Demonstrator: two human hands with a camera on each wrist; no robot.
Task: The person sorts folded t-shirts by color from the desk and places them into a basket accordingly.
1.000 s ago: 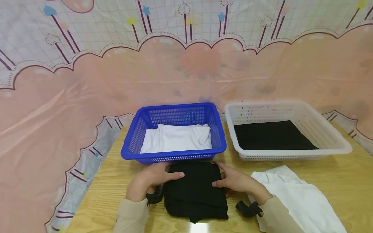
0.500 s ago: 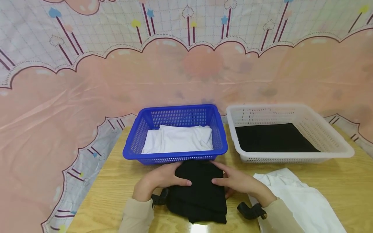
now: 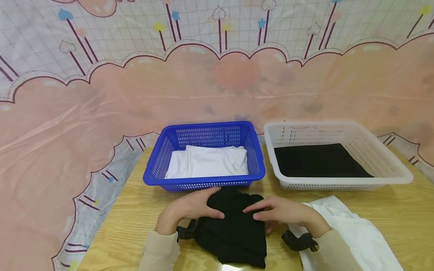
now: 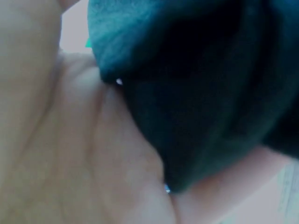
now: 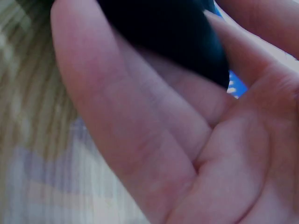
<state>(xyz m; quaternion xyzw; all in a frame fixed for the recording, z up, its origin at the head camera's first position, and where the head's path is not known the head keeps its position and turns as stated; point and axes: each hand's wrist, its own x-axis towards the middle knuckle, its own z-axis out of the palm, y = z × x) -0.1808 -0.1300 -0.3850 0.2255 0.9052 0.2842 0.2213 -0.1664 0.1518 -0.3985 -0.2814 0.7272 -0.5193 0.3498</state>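
Observation:
A folded black cloth (image 3: 234, 229) lies on the table in front of the blue basket, its top edge bunched and uneven. My left hand (image 3: 191, 207) grips its left side, thumb on top; in the left wrist view the dark cloth (image 4: 187, 102) falls between thumb and fingers, with the fingers passing beneath. At the right edge, my right hand (image 3: 285, 212) has thumb and index finger on top. The right wrist view shows its other fingers (image 5: 126, 102) curled under the black fabric (image 5: 173, 37).
Behind the hands stands a blue basket (image 3: 203, 181) holding folded white cloth (image 3: 217, 162). To its right, a white basket (image 3: 342, 180) contains flat black cloth (image 3: 318, 160). A loose white cloth (image 3: 359, 233) lies on the wooden table (image 3: 122, 229), partly under the right forearm.
The left hand has shifted right, pushing the cloth's left side inward. The right hand has moved slightly right and nearer, and its index finger now lies on top. The cloth looks more rumpled.

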